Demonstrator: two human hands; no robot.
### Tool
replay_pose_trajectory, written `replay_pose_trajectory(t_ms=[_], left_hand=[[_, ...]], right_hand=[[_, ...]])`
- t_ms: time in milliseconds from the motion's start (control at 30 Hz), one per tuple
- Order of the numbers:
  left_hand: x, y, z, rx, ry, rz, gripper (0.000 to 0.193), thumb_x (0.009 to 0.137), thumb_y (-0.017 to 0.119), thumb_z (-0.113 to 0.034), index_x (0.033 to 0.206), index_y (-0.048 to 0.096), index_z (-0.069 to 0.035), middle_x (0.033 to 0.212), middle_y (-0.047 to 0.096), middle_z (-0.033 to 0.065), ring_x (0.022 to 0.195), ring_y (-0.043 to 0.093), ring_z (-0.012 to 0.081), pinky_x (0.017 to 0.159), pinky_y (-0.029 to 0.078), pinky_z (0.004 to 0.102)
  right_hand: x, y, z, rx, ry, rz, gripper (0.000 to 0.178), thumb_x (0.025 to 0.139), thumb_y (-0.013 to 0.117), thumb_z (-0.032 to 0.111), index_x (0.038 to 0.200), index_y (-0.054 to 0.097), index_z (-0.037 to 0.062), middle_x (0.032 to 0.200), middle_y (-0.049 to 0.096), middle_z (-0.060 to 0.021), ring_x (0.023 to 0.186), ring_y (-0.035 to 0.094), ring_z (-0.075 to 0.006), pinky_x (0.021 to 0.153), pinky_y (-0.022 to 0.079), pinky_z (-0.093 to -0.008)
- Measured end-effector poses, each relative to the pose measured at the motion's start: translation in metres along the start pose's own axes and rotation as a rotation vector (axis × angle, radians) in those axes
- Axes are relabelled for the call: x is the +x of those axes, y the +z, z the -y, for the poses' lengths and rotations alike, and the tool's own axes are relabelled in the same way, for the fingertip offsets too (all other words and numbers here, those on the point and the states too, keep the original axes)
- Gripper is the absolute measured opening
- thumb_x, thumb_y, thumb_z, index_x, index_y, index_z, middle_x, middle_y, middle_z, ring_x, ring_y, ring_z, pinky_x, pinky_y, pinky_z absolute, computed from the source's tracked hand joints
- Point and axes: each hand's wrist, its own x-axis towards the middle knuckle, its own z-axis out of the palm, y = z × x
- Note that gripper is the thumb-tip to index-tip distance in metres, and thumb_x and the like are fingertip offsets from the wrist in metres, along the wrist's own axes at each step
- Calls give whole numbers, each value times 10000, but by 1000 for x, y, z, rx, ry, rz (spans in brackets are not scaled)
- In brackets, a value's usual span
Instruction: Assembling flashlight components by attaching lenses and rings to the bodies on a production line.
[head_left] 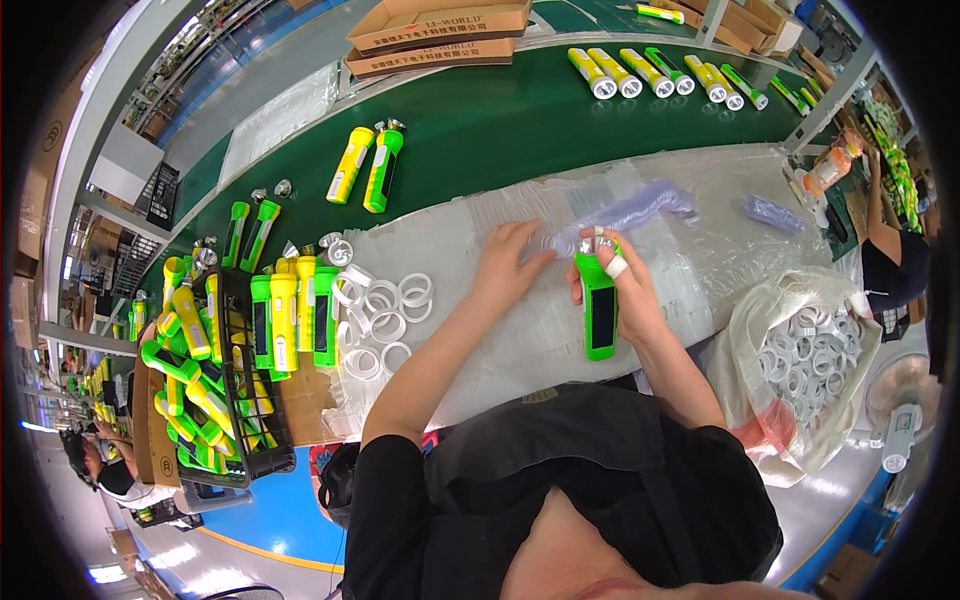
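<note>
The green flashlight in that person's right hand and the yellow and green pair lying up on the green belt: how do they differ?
The held green flashlight is gripped in the right hand over the plastic-covered table; the pair on the belt lies loose, untouched. The held one is all green; one of the pair is yellow. Both share the same long body shape.

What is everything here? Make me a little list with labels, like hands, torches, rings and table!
right hand: holds a green torch upright, a white wrap on one finger
left hand: touches a row of clear plastic pieces near the torch's top
white rings: loose on the clear sheet, left of the hands
bag of rings: at the right
black crate: full of yellow and green torches, at the left
green belt: more torches lie on it
</note>
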Motion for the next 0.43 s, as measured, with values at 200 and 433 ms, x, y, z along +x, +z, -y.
replay_pose_trajectory(t_ms=[200, 433], left_hand=[[-13, -64, -65, -115, 163, -46, 415, 949, 539, -191, 1340, 551, -53, 1145, 572, 124, 1065, 487, 314, 960, 388, 408], [-40, -90, -57, -142, 157, -35, 406, 961, 504, -207, 1342, 566, -82, 1329, 479, 130, 1243, 399, 331, 1019, 338, 442]], right_hand=[[13, 26, -5, -90, 111, 232, 458, 947, 589, 334, 1266, 486, 22, 884, 631, -126, 702, 624, -189, 646, 510, -312], [30, 54, -18, -98, 157, 457, 484, 943, 620, 287, 1286, 466, -17, 939, 618, -99, 770, 637, -173, 654, 523, -303]])
